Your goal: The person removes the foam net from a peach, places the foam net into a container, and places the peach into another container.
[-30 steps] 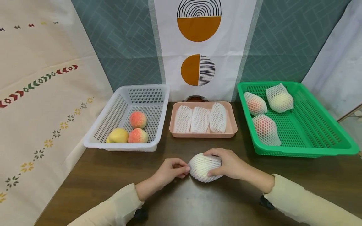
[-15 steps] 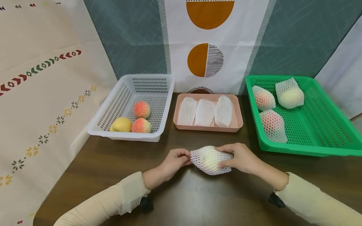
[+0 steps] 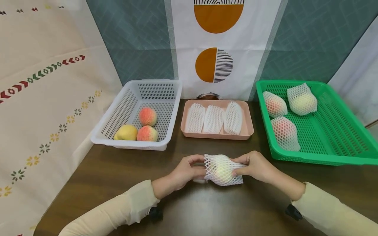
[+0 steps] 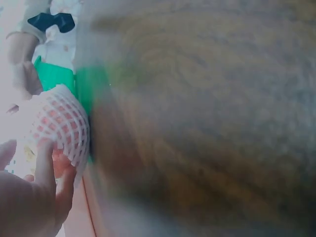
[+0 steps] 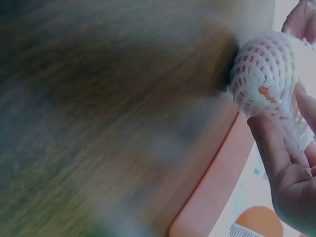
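Note:
A peach in a white foam net sleeve (image 3: 222, 171) lies sideways between both hands over the dark table. My right hand (image 3: 257, 167) grips its right end, thumb in front and fingers behind. At the sleeve's left mouth is my left hand (image 3: 186, 172), thumb and forefinger apart. In the left wrist view, the left fingers (image 4: 45, 165) reach straight to the net's edge, where bare orange-pink skin shows. The right wrist view has the right hand (image 5: 291, 182) around the sleeve's gathered end; a small tear in the net bares the fruit.
At the back left, a white basket (image 3: 174, 131) holds two peaches (image 3: 147, 133) and a yellow fruit (image 3: 126, 132). A pink tray (image 3: 217, 135) with three foam nets (image 3: 214, 118) stands in the middle. The green basket (image 3: 333, 160) at right contains three netted fruits (image 3: 284, 132).
My left fingers have gone from pinching the net's left end to standing spread at its mouth, which now looks wider. The right hand keeps its grip. The head view shifted slightly.

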Demonstrator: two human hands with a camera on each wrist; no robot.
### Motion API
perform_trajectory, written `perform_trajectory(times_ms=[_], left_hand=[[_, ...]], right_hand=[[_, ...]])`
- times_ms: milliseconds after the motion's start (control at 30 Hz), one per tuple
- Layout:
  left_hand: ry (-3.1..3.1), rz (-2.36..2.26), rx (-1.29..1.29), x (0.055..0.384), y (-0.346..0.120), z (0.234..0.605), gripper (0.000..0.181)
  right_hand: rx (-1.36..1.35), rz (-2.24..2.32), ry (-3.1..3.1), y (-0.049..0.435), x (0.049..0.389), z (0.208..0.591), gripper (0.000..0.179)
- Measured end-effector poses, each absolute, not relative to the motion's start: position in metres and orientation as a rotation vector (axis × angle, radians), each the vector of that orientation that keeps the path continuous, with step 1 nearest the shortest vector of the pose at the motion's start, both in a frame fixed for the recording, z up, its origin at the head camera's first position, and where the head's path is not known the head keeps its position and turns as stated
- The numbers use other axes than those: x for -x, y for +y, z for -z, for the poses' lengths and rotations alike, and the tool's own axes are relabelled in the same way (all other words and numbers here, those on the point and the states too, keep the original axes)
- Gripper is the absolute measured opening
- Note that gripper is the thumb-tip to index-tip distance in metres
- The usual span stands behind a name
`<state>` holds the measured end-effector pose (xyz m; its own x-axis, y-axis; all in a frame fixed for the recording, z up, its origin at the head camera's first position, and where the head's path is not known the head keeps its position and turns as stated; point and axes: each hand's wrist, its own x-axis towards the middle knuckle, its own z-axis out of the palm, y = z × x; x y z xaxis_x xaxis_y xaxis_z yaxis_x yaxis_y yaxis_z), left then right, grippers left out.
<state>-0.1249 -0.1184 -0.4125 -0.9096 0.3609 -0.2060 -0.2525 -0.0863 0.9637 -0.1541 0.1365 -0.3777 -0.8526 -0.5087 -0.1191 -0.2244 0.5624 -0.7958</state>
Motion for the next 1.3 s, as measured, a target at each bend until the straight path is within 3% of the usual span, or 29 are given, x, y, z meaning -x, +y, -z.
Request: perform_trajectory(times_ms=[867, 1133, 1300], left_hand=[[1.911, -1.786, -0.200, 0.133, -0.097, 0.408, 0.070], [1.923, -1.789, -0.190, 0.133, -0.097, 0.407, 0.070], [1.932, -1.799, -0.213, 0.134, -0.098, 0.408, 0.068]], right_hand=[[0.644, 1.197, 2.448, 0.136, 0.150, 0.402, 0.020], [0.786, 1.097, 2.501, 0.136, 0.149, 0.395, 0.017], [0.845, 0.952, 2.621, 0.138, 0.148, 0.383, 0.025]])
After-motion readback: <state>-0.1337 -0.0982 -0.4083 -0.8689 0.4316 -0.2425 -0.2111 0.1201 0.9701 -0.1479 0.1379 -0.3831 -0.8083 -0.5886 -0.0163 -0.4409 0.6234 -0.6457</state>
